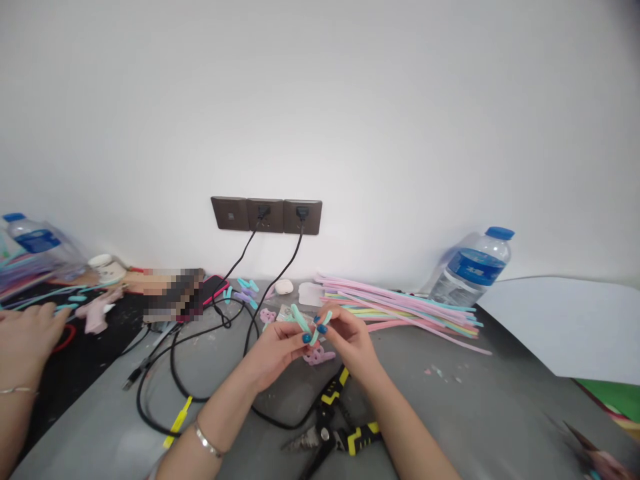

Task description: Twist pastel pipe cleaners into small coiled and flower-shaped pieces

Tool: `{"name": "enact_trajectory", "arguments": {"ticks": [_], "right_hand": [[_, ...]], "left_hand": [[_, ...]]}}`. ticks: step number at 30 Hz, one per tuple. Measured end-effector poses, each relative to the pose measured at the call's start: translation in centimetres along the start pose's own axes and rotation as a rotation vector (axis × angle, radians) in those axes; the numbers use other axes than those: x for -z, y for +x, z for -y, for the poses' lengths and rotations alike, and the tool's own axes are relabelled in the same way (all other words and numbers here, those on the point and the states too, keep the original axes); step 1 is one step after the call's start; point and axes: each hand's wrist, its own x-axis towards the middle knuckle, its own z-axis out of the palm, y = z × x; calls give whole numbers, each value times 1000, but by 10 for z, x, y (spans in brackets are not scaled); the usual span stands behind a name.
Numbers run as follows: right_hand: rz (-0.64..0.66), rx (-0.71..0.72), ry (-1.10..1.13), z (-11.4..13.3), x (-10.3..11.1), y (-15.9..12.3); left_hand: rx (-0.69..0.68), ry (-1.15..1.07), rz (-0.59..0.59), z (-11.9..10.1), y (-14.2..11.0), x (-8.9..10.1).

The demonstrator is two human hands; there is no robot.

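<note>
Head view: left hand (280, 348) and right hand (353, 341) both pinch a mint strip (300, 319) over the table (430, 413), short of its back edge. Pastel stems (400, 313) lie near that edge, pliers (325, 435) nearer.

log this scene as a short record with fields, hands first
left hand: pinching a mint-green pipe cleaner
right hand: also pinching mint-green pipe cleaner; unclear if one piece
nearer the wearer: black-and-yellow pliers, handles spread
beyond, rightward: pastel pipe cleaner bundle, blue-capped bottle
wall: three socket panels, two black plugs inserted
far left: another person's hand
</note>
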Motion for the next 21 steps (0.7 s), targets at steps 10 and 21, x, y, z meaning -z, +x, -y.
{"name": "enact_trajectory", "arguments": {"ticks": [10,21], "right_hand": [[160,-192,182,8,0,-2],[143,-268,206,1,5,-2]], "left_hand": [[126,131,232,-5,-9,5],[236,158,319,-11,-10,12]]}}
